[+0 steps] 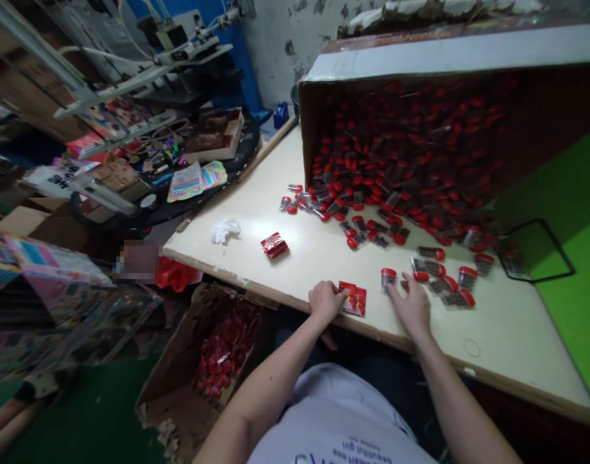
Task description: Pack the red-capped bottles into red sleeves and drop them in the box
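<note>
Centrally, left hand (326,300) touching flat cards (359,302), clear red-capped container (387,281)

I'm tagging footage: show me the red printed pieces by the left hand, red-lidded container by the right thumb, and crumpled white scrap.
Red printed pieces (359,303), head view: printed face.
Red-lidded container (386,282), head view: clear body.
Crumpled white scrap (224,231), head view: its middle.

Tally at table (299,274): 1 left hand (326,301), 1 right hand (413,306), 1 lone red-capped container (388,277), 2 overlapping red packets (359,301), 1 red bundle (274,245), 1 crumpled white tissue (224,232), 1 thin ring (465,348). Loose red-capped containers (427,265) right of the right hand: approx. 7, overlap blurring the figure; heaped red-capped containers (396,161) at the 1 large carton (420,58): too many to count. Below: 1 torn carton (165,370), its red pieces (222,354) likewise uncountable.
</note>
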Demonstrator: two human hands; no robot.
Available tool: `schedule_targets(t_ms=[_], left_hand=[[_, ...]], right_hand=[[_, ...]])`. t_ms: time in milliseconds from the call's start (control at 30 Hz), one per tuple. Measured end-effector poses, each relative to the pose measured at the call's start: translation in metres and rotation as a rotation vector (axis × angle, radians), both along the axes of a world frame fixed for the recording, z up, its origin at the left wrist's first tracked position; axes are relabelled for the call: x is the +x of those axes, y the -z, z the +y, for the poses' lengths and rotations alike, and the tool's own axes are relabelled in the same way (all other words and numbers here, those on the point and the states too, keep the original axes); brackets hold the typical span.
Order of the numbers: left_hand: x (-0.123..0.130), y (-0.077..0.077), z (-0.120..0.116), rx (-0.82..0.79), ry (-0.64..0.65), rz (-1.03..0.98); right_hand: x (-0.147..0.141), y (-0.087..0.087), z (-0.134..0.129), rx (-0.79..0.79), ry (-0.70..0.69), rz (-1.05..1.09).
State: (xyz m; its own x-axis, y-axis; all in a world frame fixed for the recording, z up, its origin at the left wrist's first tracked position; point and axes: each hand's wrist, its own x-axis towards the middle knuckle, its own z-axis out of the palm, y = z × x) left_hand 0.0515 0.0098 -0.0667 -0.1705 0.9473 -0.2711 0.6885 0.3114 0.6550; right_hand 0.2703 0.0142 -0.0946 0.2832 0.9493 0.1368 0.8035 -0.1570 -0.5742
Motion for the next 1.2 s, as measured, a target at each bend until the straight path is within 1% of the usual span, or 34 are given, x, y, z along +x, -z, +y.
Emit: schedule_targets(t_ms=[67,133,200,300,367,433,533,600,633,700,767,833,933,1033,1100,1200], left_hand=[[-0.002,0.006,0.001,-0.07,-0.007,-0.039],[-0.005,0.01,0.002,-0.125,-0.007,-0.094],[-0.008,0.013,0.002,-0.147,0.009,-0.135],[-0.01,0.016,0.0,-0.136,0.044,-0.172],[-0.011,0.017,-0.002,-0.123,0.061,-0.209],[-0.012,0.019,-0.003,-0.106,0.069,-0.254],[-0.013,0.02,-0.005,-0.083,0.059,-0.333],[-0.014,0.02,-0.005,-0.074,0.032,-0.382],[-0.015,0.02,-0.005,-0.069,0.014,-0.403],[-0.017,0.018,-0.006,-0.055,-0.031,-0.438],[-0.022,0.015,-0.007,-0.031,-0.085,-0.469],[-0.028,0.009,-0.007,-0.006,-0.146,-0.512],[-0.035,-0.004,-0.005,0.025,-0.242,-0.617],[-0.042,-0.021,0.0,0.054,-0.34,-0.723],[-0.046,-0.033,0.004,0.062,-0.432,-0.801],[-0.053,-0.048,0.01,0.071,-0.581,-0.961]], right_hand=[[-0.011,0.0,0.0,-0.061,0.049,0.027],[-0.017,-0.001,0.007,-0.169,0.076,0.114],[-0.018,-0.003,0.015,-0.262,0.093,0.208],[-0.015,-0.005,0.018,-0.281,0.081,0.301],[-0.016,-0.007,0.011,-0.258,0.055,0.364],[-0.022,-0.009,-0.001,-0.234,0.018,0.43],[-0.039,-0.012,-0.02,-0.207,-0.09,0.616],[-0.052,-0.012,-0.028,-0.231,-0.132,0.694],[-0.058,-0.011,-0.03,-0.258,-0.131,0.687],[-0.066,-0.008,-0.03,-0.312,-0.099,0.605],[-0.069,-0.005,-0.028,-0.333,-0.082,0.542],[-0.07,-0.005,-0.027,-0.327,-0.089,0.523],[-0.067,-0.01,-0.032,-0.299,-0.128,0.56],[-0.067,-0.023,-0.041,-0.247,-0.172,0.707],[-0.069,-0.035,-0.046,-0.232,-0.197,0.788],[-0.078,-0.057,-0.05,-0.237,-0.252,0.84]])
